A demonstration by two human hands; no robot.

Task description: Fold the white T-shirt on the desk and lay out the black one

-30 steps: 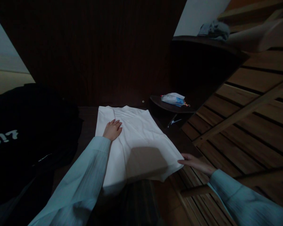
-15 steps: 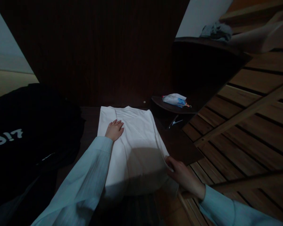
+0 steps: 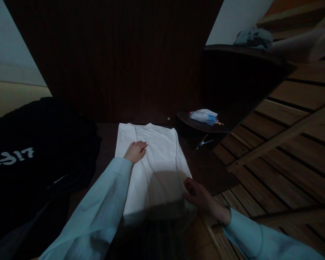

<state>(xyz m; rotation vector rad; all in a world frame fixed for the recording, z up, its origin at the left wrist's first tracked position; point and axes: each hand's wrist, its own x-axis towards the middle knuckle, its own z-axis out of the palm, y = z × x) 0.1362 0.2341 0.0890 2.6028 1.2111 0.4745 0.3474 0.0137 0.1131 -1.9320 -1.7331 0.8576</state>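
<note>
A white shirt [image 3: 162, 159], partly folded into a long rectangle, lies on the dark wooden surface, its near end in shadow. My left hand [image 3: 136, 151] rests on the upper left part of the cloth, fingers stretched out and pressing it flat. At the lower right edge of the shirt, my right hand [image 3: 196, 193] pinches the fabric between thumb and fingers. A strip along the right side is folded inward over the body of the shirt. The fingertips of the right hand are dim and partly hidden by the cloth.
Black clothing with white lettering [image 3: 38, 144] lies heaped at the left. A dark panel [image 3: 119, 65] stands behind the shirt. On a small corner shelf [image 3: 195, 124] sits a white and blue packet [image 3: 204, 116]. Wooden slats [image 3: 276, 162] fill the right, and a grey cloth [image 3: 253, 38] lies higher up.
My right hand has moved slightly left with the shirt's right edge, bringing the side strip inward. My left hand stays flat on the cloth. The view has shifted a little.
</note>
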